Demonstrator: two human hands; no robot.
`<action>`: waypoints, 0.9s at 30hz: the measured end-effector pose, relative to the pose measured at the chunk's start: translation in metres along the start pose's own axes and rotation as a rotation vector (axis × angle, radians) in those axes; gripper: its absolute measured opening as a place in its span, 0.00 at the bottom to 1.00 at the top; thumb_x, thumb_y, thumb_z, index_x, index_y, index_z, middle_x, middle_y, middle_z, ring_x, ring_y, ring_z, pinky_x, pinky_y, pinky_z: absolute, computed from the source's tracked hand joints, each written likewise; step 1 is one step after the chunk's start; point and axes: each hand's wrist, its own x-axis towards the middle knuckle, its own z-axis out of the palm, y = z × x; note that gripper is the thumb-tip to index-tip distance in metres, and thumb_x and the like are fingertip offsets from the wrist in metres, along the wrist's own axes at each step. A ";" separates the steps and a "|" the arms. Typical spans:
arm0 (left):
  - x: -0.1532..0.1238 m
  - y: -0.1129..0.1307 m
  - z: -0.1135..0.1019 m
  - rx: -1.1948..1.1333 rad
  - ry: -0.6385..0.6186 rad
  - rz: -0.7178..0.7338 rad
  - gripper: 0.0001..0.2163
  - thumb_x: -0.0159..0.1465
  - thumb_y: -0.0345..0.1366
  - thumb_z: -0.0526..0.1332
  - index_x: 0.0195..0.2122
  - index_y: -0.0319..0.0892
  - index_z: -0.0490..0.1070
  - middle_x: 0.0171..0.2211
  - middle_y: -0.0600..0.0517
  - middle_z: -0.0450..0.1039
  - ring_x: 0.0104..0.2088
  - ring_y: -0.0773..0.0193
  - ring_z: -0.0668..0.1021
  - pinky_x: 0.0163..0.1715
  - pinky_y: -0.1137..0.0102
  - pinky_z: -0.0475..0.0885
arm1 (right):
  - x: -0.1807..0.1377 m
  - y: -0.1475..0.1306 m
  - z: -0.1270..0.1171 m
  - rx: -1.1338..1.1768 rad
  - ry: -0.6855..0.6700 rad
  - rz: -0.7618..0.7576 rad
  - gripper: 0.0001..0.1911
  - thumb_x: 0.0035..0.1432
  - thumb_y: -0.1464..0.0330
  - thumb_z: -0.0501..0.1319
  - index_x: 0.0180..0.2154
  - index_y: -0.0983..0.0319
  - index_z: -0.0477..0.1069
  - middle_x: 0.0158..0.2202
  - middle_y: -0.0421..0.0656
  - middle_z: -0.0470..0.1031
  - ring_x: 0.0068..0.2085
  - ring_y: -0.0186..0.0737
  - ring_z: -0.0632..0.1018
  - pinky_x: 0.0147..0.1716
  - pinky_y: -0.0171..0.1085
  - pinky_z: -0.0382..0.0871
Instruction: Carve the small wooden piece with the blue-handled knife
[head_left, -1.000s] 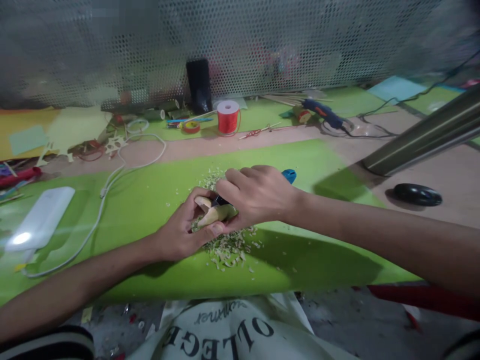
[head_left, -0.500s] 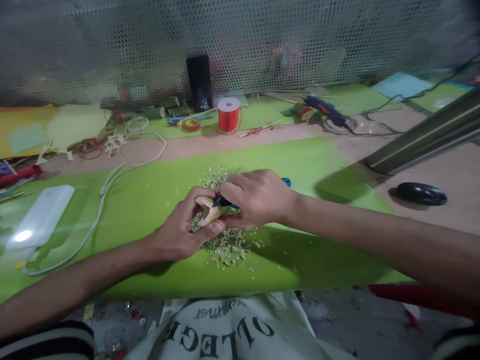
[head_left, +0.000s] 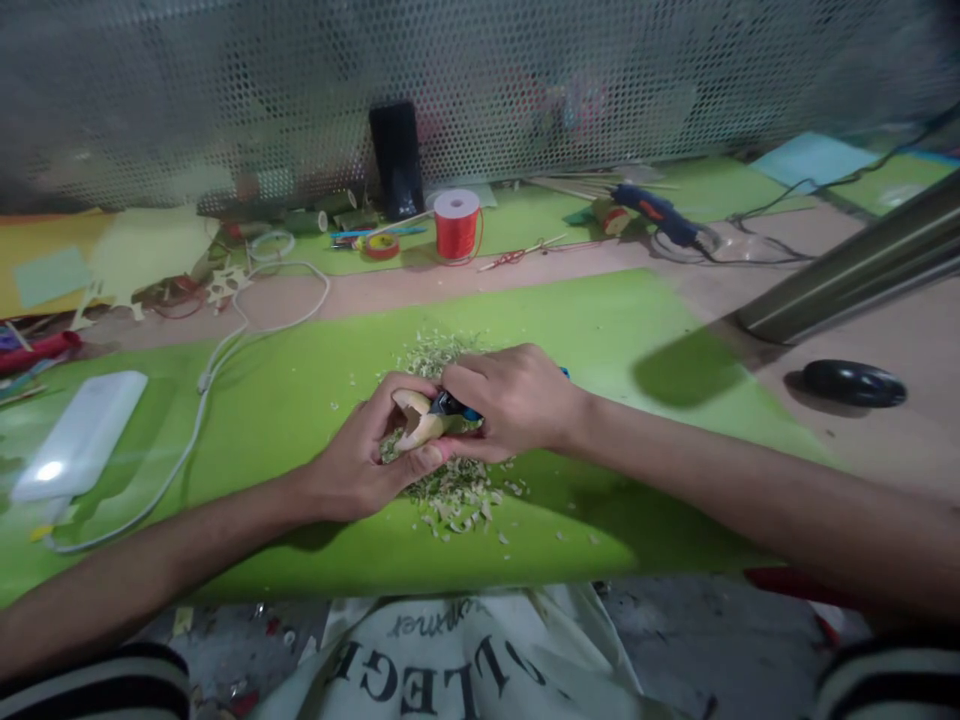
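My left hand [head_left: 360,455] is closed around a small pale wooden piece [head_left: 417,428] with a carved, pointed end, held just above the green mat [head_left: 607,330]. Pressed against it from the right, my right hand [head_left: 514,400] grips a blue-handled knife [head_left: 457,408] whose blade end meets the wood. A heap of pale wood shavings [head_left: 450,495] lies on the mat under and behind both hands.
A white power bank [head_left: 79,435] with a white cable [head_left: 225,345] lies at the left. At the back stand a red thread spool [head_left: 456,224], a black phone [head_left: 397,160] and a blue glue gun [head_left: 660,217]. A black mouse [head_left: 853,383] and a metal bar [head_left: 847,270] are at the right.
My right hand has slid slightly toward me and left along the wood, hiding more of the blue handle. The left hand keeps its hold in the same place.
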 end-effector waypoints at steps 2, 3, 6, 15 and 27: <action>0.000 0.000 -0.001 -0.003 -0.015 0.020 0.16 0.67 0.44 0.58 0.51 0.46 0.57 0.32 0.55 0.60 0.29 0.70 0.66 0.29 0.73 0.66 | 0.000 -0.002 0.000 0.002 0.012 0.015 0.39 0.61 0.39 0.35 0.34 0.63 0.69 0.22 0.42 0.70 0.21 0.34 0.63 0.21 0.36 0.40; 0.000 0.000 -0.001 -0.003 -0.015 0.032 0.16 0.67 0.44 0.58 0.51 0.46 0.57 0.32 0.56 0.59 0.29 0.70 0.66 0.30 0.73 0.65 | 0.001 -0.003 -0.001 -0.004 0.013 0.023 0.39 0.61 0.39 0.35 0.35 0.63 0.69 0.22 0.42 0.70 0.21 0.34 0.63 0.21 0.36 0.40; 0.000 0.000 0.000 0.004 -0.012 0.052 0.16 0.67 0.44 0.57 0.51 0.47 0.55 0.33 0.55 0.59 0.30 0.69 0.65 0.30 0.73 0.65 | 0.000 -0.005 -0.004 -0.022 -0.013 0.030 0.39 0.62 0.40 0.34 0.37 0.64 0.68 0.24 0.44 0.71 0.21 0.34 0.63 0.21 0.36 0.39; -0.002 -0.007 0.001 0.024 -0.017 -0.007 0.16 0.67 0.43 0.57 0.52 0.47 0.55 0.34 0.56 0.59 0.30 0.69 0.64 0.31 0.73 0.65 | 0.001 -0.002 -0.004 0.058 -0.187 0.026 0.38 0.61 0.40 0.37 0.43 0.64 0.67 0.29 0.45 0.74 0.23 0.36 0.68 0.22 0.36 0.40; 0.000 -0.005 0.000 0.030 0.022 0.064 0.16 0.67 0.40 0.58 0.53 0.47 0.57 0.39 0.52 0.63 0.35 0.68 0.69 0.35 0.72 0.69 | 0.000 -0.003 -0.004 0.090 -0.176 0.069 0.38 0.63 0.41 0.36 0.42 0.64 0.68 0.28 0.45 0.75 0.24 0.36 0.68 0.23 0.36 0.42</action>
